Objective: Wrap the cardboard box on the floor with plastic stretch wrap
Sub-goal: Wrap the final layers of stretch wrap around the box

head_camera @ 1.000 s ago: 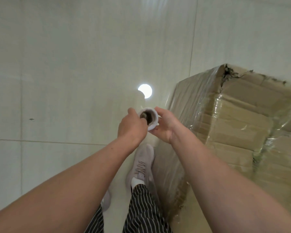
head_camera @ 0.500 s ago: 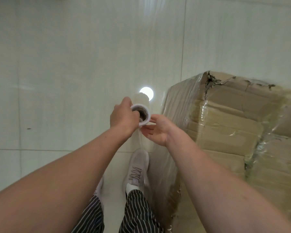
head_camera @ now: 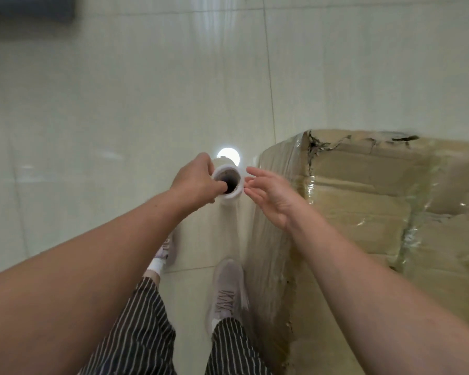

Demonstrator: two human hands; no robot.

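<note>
The fingers (head_camera: 204, 165) of the left hand (head_camera: 197, 184) are curled round the top of the roll of stretch wrap (head_camera: 227, 185) and clamped on it, with the thumb at its dark core. The roll hangs upright, just left of the cardboard box (head_camera: 363, 212). The right hand (head_camera: 270, 197) is just right of the roll, its fingers apart and nearly straight, holding nothing. Whether their tips touch the roll cannot be told. A sheet of film (head_camera: 251, 239) runs from the roll to the box's left side. The box sits on the tiled floor (head_camera: 119, 104), its top partly under film. Nearer are two pale shoes (head_camera: 225, 290) and striped trousers (head_camera: 138, 328).
</note>
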